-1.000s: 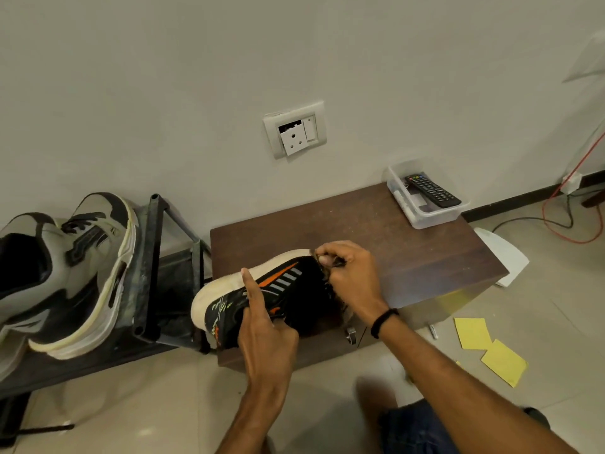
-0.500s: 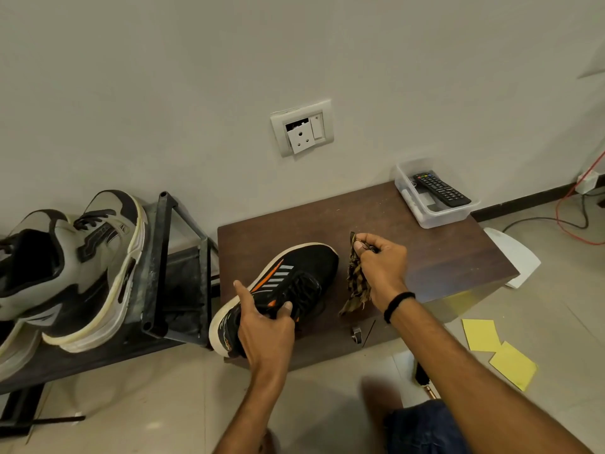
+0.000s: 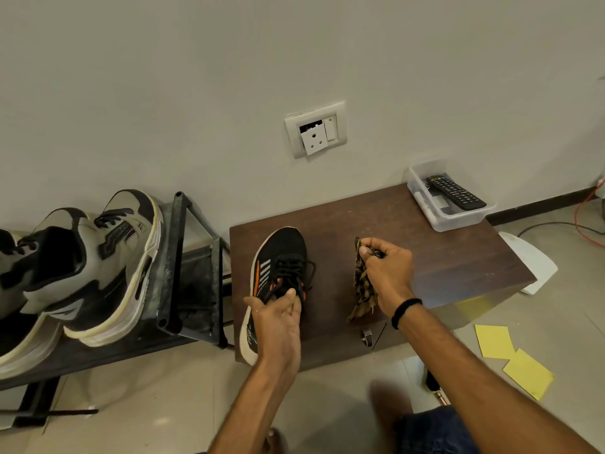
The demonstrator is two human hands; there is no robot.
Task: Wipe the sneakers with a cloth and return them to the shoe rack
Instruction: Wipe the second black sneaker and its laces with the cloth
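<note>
A black sneaker [image 3: 281, 257] with orange and grey stripes stands upright on the dark wooden table [image 3: 442, 257], toe toward the wall. My left hand [image 3: 278, 319] grips it at the collar and heel. My right hand [image 3: 386, 267] pinches a brown patterned cloth [image 3: 361, 290], which hangs down to the right of the shoe and apart from it. A pair of grey and black sneakers [image 3: 98, 263] sits on the dark metal shoe rack [image 3: 183, 267] at the left.
A clear plastic tub [image 3: 455, 221] with a remote control [image 3: 455, 191] stands on the table's far right corner. Yellow paper sheets [image 3: 510, 355] and a white object [image 3: 530, 263] lie on the tiled floor at right. A wall socket [image 3: 316, 129] is above the table.
The sneaker has turned from lying on its side to standing upright, toe to the wall. My right hand has lifted the cloth off the shoe and moved it right.
</note>
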